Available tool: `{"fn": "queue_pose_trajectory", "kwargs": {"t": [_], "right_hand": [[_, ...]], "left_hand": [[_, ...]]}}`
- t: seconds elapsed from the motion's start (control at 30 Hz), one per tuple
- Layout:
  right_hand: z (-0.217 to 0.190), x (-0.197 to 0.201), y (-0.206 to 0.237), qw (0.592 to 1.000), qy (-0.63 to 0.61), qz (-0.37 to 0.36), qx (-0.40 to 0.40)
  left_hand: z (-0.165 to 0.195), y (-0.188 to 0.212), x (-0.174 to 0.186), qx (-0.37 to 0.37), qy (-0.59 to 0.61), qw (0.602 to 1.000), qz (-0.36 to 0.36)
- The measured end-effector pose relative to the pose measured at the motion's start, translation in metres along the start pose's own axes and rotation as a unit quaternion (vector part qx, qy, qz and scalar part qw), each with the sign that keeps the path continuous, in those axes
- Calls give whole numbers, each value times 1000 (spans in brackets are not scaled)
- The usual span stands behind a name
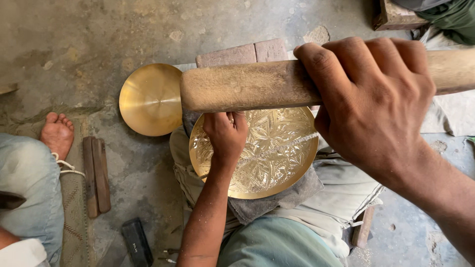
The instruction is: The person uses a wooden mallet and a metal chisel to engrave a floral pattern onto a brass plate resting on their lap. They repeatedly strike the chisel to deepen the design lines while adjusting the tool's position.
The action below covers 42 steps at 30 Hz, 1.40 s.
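the wooden mallet (247,86) crosses the upper frame and hides the top edge of the engraved brass plate (269,158); its handle runs out of view at the right edge. the right hand (373,99) has its fingers wrapped tight around that handle. the left hand (226,134) rests on the plate with fingers curled together near the upper left rim, and whether they pinch a small tool there is too hidden to tell. the plate is round, golden and shiny, covered in floral patterns, with a pale line running across it. it lies on a grey cloth (277,200) over the person's lap. a plain brass dish (148,99) lies on the floor just left of the mallet head.
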State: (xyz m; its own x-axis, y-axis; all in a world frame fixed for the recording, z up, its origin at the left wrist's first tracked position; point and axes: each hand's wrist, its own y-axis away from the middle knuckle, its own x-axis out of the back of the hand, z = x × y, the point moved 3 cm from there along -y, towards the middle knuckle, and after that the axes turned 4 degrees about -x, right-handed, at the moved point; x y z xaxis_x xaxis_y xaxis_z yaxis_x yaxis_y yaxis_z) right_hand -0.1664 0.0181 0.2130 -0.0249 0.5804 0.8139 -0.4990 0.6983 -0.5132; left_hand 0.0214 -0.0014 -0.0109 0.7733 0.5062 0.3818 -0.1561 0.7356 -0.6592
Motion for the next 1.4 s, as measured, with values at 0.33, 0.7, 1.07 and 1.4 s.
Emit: {"fn": "queue_pose_trajectory", "kwargs": {"t": [0.33, 0.7, 1.07, 1.4], "right_hand": [[3, -22, -6, 996, 79, -28, 9], [26, -42, 16, 996, 69, -46, -19], [22, -13, 37, 982, -100, -133, -87], [19, -14, 30, 972, -188, -114, -87]], "left_hand": [[17, -17, 3, -36, 16, 999, 6], [29, -32, 0, -15, 7, 999, -50], [24, -16, 18, 38, 60, 996, 45], [-13, 5, -3, -61, -22, 997, 30]]}}
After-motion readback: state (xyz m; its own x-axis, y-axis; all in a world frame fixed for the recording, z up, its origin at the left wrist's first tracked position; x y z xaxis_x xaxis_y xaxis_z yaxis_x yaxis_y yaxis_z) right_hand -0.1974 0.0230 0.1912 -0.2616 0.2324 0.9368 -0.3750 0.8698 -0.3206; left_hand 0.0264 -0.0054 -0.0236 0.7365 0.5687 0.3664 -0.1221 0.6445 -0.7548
